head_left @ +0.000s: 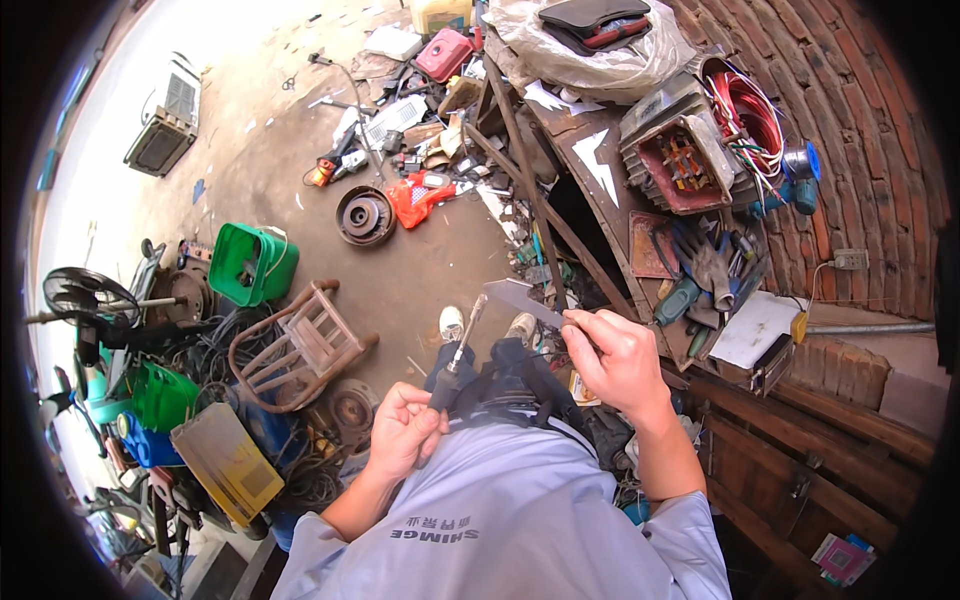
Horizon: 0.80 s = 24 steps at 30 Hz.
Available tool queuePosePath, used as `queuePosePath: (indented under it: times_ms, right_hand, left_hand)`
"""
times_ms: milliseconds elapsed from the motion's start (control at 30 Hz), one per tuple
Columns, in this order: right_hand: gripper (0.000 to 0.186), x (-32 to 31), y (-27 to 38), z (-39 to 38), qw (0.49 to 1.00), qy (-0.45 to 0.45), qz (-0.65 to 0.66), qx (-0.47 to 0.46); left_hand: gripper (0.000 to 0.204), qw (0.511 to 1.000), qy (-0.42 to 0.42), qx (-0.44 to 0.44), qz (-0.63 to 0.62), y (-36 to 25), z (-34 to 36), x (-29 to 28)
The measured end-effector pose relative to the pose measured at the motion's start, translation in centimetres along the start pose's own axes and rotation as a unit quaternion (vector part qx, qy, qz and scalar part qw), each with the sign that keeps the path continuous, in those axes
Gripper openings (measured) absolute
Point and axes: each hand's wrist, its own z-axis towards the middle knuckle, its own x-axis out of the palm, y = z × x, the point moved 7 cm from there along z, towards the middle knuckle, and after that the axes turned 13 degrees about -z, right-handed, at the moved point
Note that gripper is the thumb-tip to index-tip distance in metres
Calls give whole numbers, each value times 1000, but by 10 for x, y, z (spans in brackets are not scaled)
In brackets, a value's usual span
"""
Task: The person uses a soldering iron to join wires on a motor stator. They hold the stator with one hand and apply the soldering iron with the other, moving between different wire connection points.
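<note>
My left hand (402,432) is closed round the dark handle of a slim tool with a metal shaft (462,348), whose thicker end points up and away from me. Its exact kind is not clear. Between the thumb and fingers of my right hand (612,358) is a flat grey blade-like piece (518,297), narrow at my fingers and wider at its far end. That wide end lies close to the tool's tip; whether they touch I cannot tell. Both things are held in front of my waist, above my shoes (451,323).
At right, a workbench (590,145) carries an opened motor housing (685,165), red wire (745,115), work gloves (708,262) and a white pad (757,327). A wooden chair (300,348) and green bucket (252,265) stand left. Ahead lie scrap (400,120) and a round metal part (366,216).
</note>
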Motion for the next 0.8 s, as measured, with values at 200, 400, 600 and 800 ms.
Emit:
queuePosePath:
  times_ms: [200, 400, 600, 800]
  right_hand:
    - [18, -14, 1, 3, 999, 25, 38, -5]
    - [19, -23, 3, 8, 999, 26, 32, -7]
    - [19, -25, 4, 9, 999, 25, -5, -34]
    - [19, -26, 8, 7, 998, 40, 13, -38]
  left_hand:
    - [23, 1000, 18, 3, 9, -2, -1, -1]
    - [23, 999, 34, 9, 11, -3, -4, -2]
    - [23, 1000, 28, -7, 7, -1, -5, -7]
    - [22, 999, 34, -5, 3, -1, -6, -7]
